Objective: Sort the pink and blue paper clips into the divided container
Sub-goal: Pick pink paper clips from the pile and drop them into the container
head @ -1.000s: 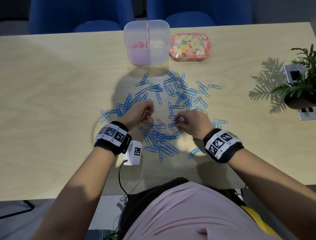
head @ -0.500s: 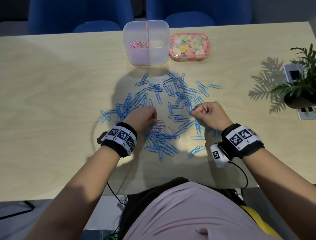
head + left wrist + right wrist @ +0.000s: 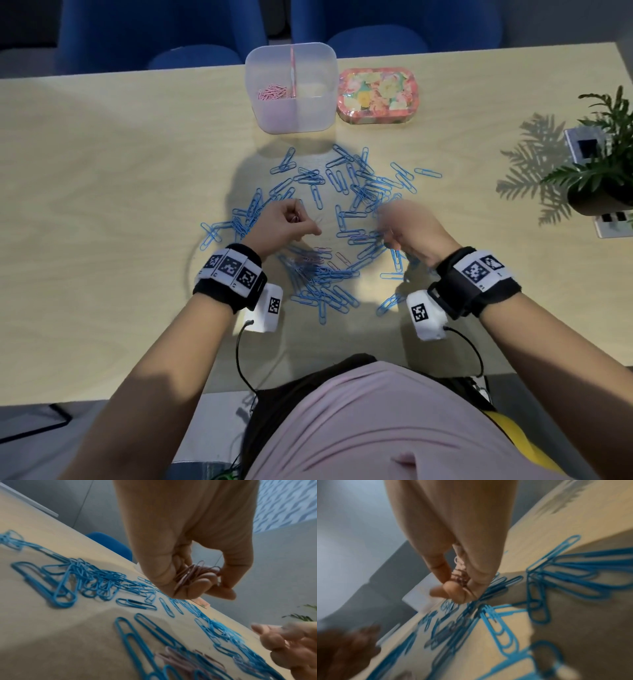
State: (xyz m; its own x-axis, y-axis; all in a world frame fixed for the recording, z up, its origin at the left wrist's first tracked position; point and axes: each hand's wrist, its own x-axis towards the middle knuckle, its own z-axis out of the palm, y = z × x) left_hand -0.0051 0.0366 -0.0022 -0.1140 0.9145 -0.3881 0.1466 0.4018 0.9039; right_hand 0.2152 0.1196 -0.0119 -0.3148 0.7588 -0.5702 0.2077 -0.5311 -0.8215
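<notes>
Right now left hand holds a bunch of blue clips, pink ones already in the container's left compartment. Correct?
Not quite. The left hand holds a bunch of pink clips, not blue; the left wrist view shows it. The rest stands: pink clips lie in the container's left compartment.

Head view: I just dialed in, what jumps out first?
A sprawl of blue paper clips covers the table mid-desk, both hands working in it. The left hand cups a bunch of pink clips. The divided container at the far edge has pink clips only in its left compartment.
</notes>
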